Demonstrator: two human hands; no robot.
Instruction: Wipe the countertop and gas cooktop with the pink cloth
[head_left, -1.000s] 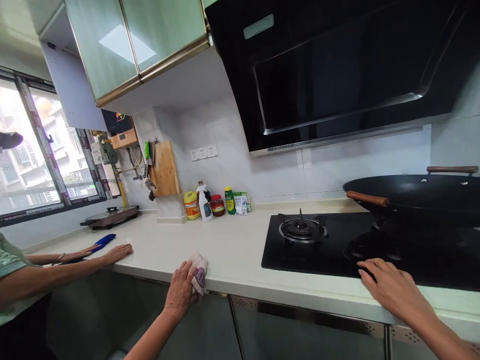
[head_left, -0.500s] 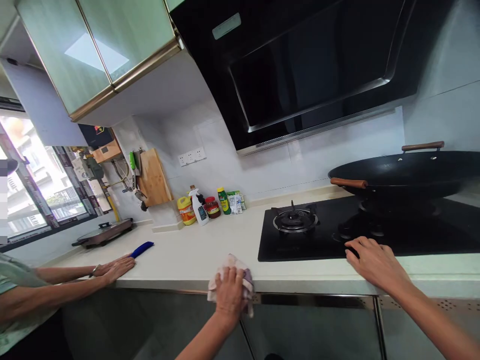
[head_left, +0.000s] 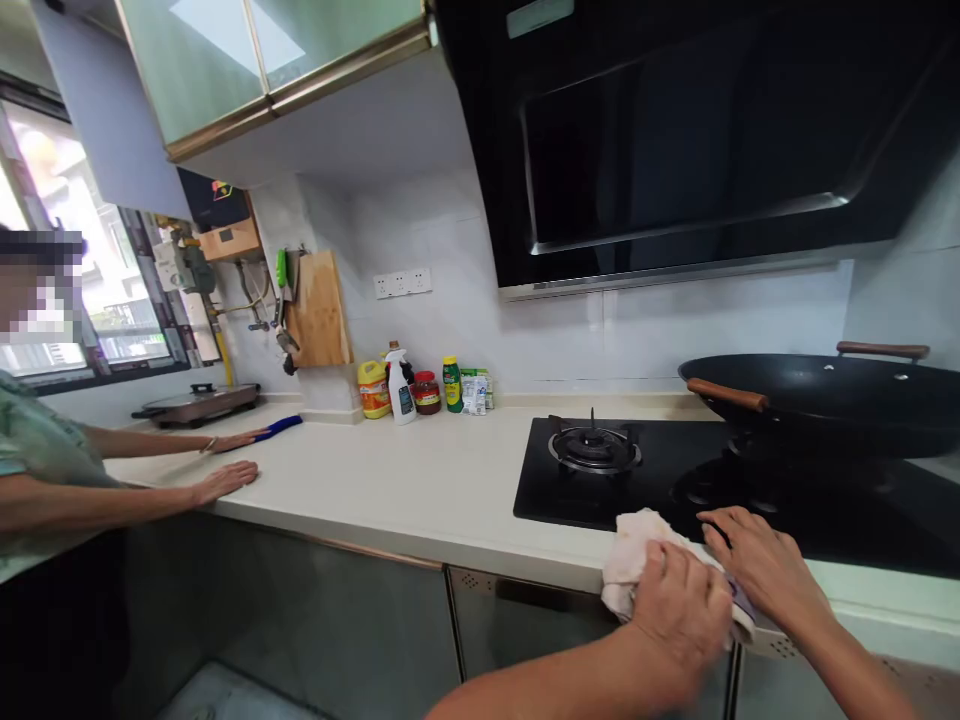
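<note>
My left hand (head_left: 681,608) presses a pale cloth with purplish parts (head_left: 631,560) against the front edge of the white countertop (head_left: 420,490). Its fingers are bent over the cloth. Right beside it, my right hand (head_left: 765,562) rests with loosely bent, slightly parted fingers at the front edge of the black gas stove (head_left: 551,500). No object shows in that hand, though its palm side is hidden. Part of the cloth lies close to the right wrist, and I cannot tell whether they touch.
A black wok (head_left: 817,400) sits on the right burner, its wooden handle jutting left. Along the wall stand a spray bottle (head_left: 401,390), a yellow jug (head_left: 373,390) and a jar (head_left: 427,393). Further left, another person (head_left: 52,470) leans on the counter with a blue cloth (head_left: 279,428).
My left hand has slid the cloth rightward along the counter edge to my right hand. The other person's hands have separated, one moving farther back with the blue cloth. The view has shifted.
</note>
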